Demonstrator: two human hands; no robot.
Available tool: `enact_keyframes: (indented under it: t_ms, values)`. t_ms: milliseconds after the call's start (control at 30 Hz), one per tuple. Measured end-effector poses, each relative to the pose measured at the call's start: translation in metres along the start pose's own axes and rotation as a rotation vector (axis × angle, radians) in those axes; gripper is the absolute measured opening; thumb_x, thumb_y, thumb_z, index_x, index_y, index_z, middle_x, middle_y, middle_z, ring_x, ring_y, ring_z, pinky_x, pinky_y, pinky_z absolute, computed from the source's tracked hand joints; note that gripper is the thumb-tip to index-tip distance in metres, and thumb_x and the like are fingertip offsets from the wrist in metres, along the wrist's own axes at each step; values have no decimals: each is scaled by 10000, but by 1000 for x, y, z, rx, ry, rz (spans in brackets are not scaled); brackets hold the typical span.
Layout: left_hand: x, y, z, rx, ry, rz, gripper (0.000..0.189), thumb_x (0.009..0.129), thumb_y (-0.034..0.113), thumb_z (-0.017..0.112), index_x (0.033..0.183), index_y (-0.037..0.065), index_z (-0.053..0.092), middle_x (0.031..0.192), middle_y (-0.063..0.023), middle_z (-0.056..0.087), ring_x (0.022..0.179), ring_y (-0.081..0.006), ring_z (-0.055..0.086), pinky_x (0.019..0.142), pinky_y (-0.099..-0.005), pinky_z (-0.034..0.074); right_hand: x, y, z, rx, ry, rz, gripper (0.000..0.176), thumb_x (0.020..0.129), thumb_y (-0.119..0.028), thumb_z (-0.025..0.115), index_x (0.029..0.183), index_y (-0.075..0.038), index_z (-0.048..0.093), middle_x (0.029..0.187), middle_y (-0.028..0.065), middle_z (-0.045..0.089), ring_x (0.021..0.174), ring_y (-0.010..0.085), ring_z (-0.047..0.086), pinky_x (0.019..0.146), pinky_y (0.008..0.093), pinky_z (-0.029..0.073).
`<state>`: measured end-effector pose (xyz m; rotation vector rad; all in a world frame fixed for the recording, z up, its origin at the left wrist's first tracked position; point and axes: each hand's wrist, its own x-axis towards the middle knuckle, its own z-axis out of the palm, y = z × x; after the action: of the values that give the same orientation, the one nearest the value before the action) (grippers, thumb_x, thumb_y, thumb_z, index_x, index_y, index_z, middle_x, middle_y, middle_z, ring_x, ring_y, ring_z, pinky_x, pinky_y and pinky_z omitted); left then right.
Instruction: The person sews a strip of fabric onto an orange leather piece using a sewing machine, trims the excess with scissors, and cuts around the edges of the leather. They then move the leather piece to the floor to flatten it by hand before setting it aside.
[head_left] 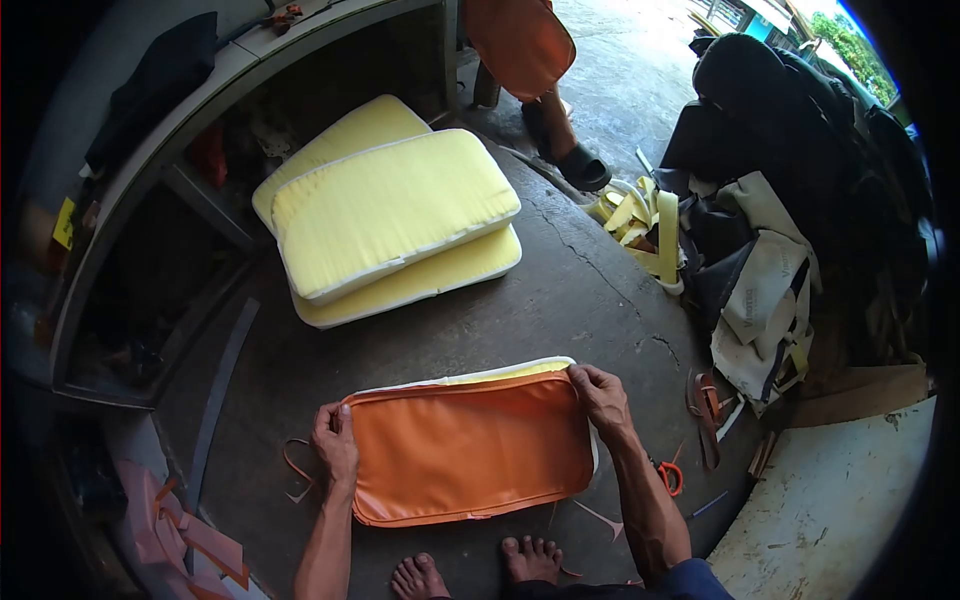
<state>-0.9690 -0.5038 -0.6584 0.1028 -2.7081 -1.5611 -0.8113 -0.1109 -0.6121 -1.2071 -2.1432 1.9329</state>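
An orange cover (470,450) lies flat on the floor in front of my bare feet, over a yellow cushion with white edging (525,370) that shows along its far edge. My left hand (336,440) pinches the cover's upper left corner, thumb on top. At the upper right corner my right hand (600,395) grips the edge of the cover, its fingers closed at the cushion's rim. What lies beneath the cover is mostly hidden.
Yellow cushions (395,215) are stacked beyond the cover. Red-handled scissors (670,478) and a sandal (705,415) lie at the right. Scraps and bags (765,290) are heaped farther right. Another person's sandalled foot (580,165) is at the top. A grey strip (220,395) lies left.
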Motion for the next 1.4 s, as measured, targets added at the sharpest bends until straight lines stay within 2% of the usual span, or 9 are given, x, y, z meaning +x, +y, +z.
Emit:
enact_keyframes:
  t_ms: [200, 300, 400, 800, 1133, 1233, 1300, 1333, 1400]
  values:
    - [4, -13, 3, -16, -24, 11, 209, 1030, 208, 705, 987, 3, 694, 839, -6, 602, 761, -98, 519, 688, -286, 448, 4, -13, -9, -171, -75, 98, 378, 1017, -345, 716, 1126, 14, 763, 992, 48, 769, 924, 111, 660, 815, 300, 528]
    - [5, -2, 4, 11, 8, 94, 204, 1017, 212, 721, 1008, 8, 722, 879, -39, 636, 788, -134, 572, 727, -311, 481, 16, 5, -4, -193, 35, -71, 308, 1000, -313, 732, 1040, -10, 766, 942, 79, 759, 864, 155, 684, 777, 338, 536]
    - [3, 8, 12, 129, 39, 120, 189, 1004, 207, 734, 1027, 20, 747, 917, -71, 651, 830, -183, 619, 777, -339, 506, 23, 19, 12, -410, 377, -587, 208, 961, -249, 756, 917, -47, 735, 808, 140, 643, 745, 340, 644, 693, 438, 519]
    - [8, -3, 21, -3, 67, 73, 166, 1008, 190, 733, 1019, 25, 748, 946, -49, 633, 892, -153, 619, 790, -306, 500, 34, 28, 19, -498, 445, -773, 104, 974, -136, 718, 948, -48, 667, 853, 155, 627, 792, 381, 632, 705, 459, 525]
    - [7, 8, 24, 129, 61, 49, 192, 1025, 199, 701, 1001, 11, 731, 952, -81, 659, 867, -205, 619, 811, -351, 501, 49, 39, 15, -486, 415, -684, 117, 986, -120, 695, 962, -30, 625, 858, 183, 643, 798, 430, 644, 708, 489, 527]
    - [12, 2, 24, 141, 57, 39, 190, 1035, 193, 687, 989, 13, 725, 903, -56, 653, 832, -176, 604, 792, -332, 492, 53, 36, 12, -456, 365, -636, 148, 1011, -160, 679, 976, -19, 650, 864, 187, 680, 774, 370, 677, 709, 446, 540]
    - [16, -6, 21, 147, 38, 11, 188, 1041, 188, 678, 981, 15, 721, 873, -29, 645, 816, -148, 592, 777, -316, 485, 49, 29, 6, -288, 234, -336, 209, 1037, -211, 656, 1000, -8, 686, 887, 187, 717, 777, 254, 688, 727, 386, 545]
    - [21, -11, 21, 47, -24, -111, 184, 1046, 184, 673, 966, 25, 719, 869, 3, 630, 802, -118, 569, 761, -297, 473, 52, 30, 3, -275, 201, -295, 273, 1049, -262, 649, 1031, 2, 715, 891, 150, 744, 810, 166, 664, 751, 348, 541]
    - [30, -25, 21, -59, -83, -230, 183, 1050, 180, 669, 951, 35, 718, 865, 35, 615, 787, -87, 546, 745, -278, 461, 57, 32, -1, -227, 149, -235, 281, 1053, -268, 644, 1033, 5, 708, 877, 108, 728, 824, 145, 643, 763, 337, 533]
